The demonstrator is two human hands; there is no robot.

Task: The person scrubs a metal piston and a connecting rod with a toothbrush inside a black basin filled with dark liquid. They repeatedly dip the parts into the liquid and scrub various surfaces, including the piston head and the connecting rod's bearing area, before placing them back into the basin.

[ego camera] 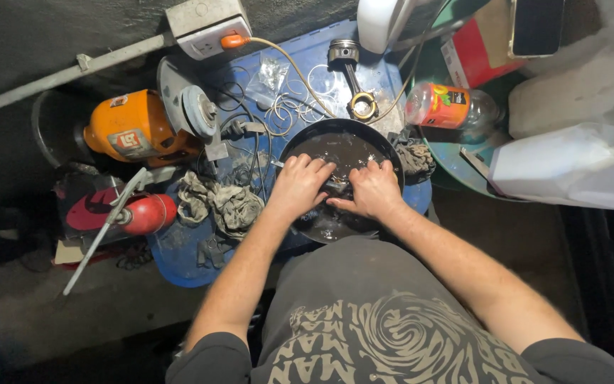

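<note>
A round black pan of dark oily liquid rests on a blue surface. Both my hands are inside the pan. My left hand and my right hand close together on a small metal part held between them over the liquid. The part is mostly hidden by my fingers.
A piston with connecting rod lies behind the pan beside loose metal rings. An orange bench grinder stands at left, dirty rags and a red canister nearby. A plastic bottle and white jug sit at right.
</note>
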